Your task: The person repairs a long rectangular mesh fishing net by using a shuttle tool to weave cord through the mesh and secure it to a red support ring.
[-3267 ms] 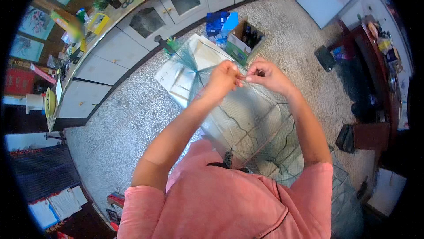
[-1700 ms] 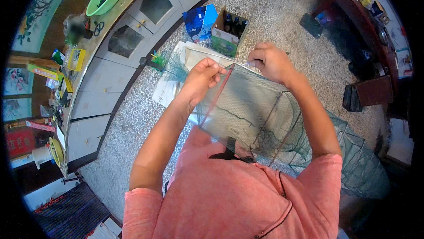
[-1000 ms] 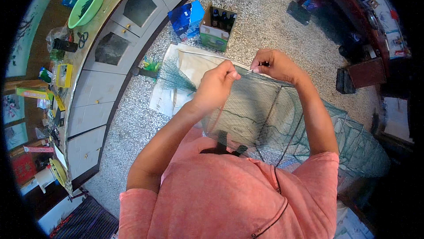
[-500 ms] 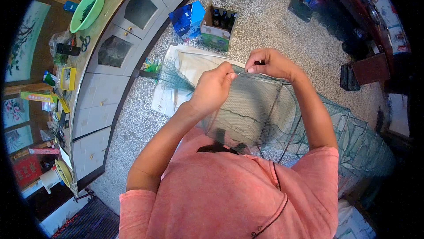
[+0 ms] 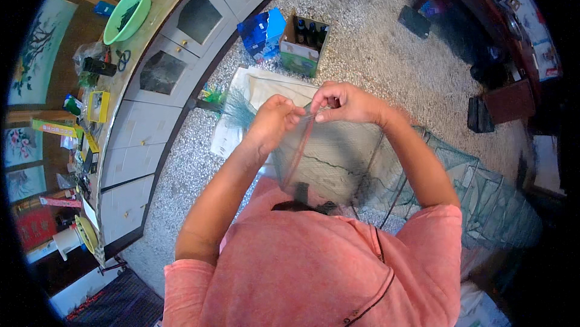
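Note:
A long green mesh net trap (image 5: 338, 145) with dark crosswise rods spreads from my hands across my lap and off to the right. A reddish strip (image 5: 299, 152) runs down its near end, below my fingers. My left hand (image 5: 272, 123) is closed, thumb and fingers pinched at the net's top edge. Close beside it, my right hand (image 5: 347, 106) pinches the same edge between thumb and fingers. Whether a thread or small tool is also between the fingertips is too small to tell. A tuft of teal mesh or threads (image 5: 239, 109) lies left of my left hand.
Pale sheets (image 5: 226, 136) lie on the speckled floor beneath the net. Beyond stand an open carton of dark bottles (image 5: 304, 55) and a blue box (image 5: 263, 34). A cabinet counter at left bears a green basin (image 5: 130, 16) and a yellow box (image 5: 98, 107). A dark desk (image 5: 483, 0) stands far right.
Both hands have shifted slightly left and a little lower along the net's edge. The reddish strip now shows more clearly, drawn up to the fingers.

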Tool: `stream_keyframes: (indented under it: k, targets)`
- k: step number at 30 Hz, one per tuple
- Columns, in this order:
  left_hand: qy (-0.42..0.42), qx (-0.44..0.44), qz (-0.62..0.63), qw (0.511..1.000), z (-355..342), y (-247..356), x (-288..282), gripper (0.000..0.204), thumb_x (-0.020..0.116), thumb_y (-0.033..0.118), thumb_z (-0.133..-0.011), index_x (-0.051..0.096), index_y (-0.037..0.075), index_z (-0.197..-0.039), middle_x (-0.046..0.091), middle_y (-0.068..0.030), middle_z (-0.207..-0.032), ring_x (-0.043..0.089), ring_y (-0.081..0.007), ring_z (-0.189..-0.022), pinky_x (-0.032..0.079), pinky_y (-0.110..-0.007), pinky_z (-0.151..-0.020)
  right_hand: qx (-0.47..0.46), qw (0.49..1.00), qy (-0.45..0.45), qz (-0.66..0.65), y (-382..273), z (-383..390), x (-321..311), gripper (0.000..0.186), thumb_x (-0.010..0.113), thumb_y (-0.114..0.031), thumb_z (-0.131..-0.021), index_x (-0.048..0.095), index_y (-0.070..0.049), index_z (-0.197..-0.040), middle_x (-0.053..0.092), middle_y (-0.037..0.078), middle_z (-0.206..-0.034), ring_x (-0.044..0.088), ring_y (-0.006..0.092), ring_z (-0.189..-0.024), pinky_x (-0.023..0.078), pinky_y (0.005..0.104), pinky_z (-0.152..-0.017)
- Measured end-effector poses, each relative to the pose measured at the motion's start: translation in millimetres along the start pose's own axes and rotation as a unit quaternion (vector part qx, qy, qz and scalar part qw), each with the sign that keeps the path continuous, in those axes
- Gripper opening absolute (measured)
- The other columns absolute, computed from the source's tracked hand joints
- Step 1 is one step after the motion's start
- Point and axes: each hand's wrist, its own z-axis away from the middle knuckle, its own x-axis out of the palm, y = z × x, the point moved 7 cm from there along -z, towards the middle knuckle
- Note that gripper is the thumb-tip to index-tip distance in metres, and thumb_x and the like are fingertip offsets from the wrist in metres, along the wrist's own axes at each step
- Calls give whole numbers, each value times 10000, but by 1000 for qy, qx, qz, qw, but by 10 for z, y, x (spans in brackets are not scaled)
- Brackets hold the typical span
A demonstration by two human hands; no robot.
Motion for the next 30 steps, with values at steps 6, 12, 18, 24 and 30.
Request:
stream_keyframes:
  k: [6,12,18,24,30]
  targets:
    - [-24,16,-30,999,40,5,92,52,467,54,-902,474,72,-950,588,-89,-891,502,-80,-648,399,-187,-530,-142,967,55,204,-265,-1,23,88,637,-133,-813,592,-58,-813,527,-8,-804,492,100,-791,408,239,-685]
    - [-75,282,-360,886,348,333,539,235,541,20,-842,524,55,-1073,560,-54,-899,523,-145,-751,435,-246,-658,-207,957,174,-103,-1307,-32,-63,120,528,-160,-879,535,-41,-862,558,31,-805,559,117,-773,450,263,-696]
    - [-128,309,-304,892,198,612,584,127,480,159,-926,537,47,-942,571,-56,-946,559,-163,-910,447,-264,-783,-354,859,365,48,-2190,1072,-1271,174,453,-123,-894,559,-2,-960,584,81,-856,568,137,-777,461,252,-689]
    - [-83,116,-20,990,-17,577,240,154,444,188,-945,502,63,-877,589,-79,-869,607,-151,-762,456,-215,-616,-221,906,356,68,-1673,604,-935,71,591,-113,-813,595,-46,-836,627,91,-895,588,156,-737,457,270,-623]
    - [-64,47,-56,995,25,242,146,138,427,191,-952,469,73,-893,594,-80,-866,516,-93,-618,384,-179,-518,-33,907,158,389,-499,242,-402,105,639,-65,-726,595,-72,-821,578,85,-807,552,272,-786,451,356,-700]
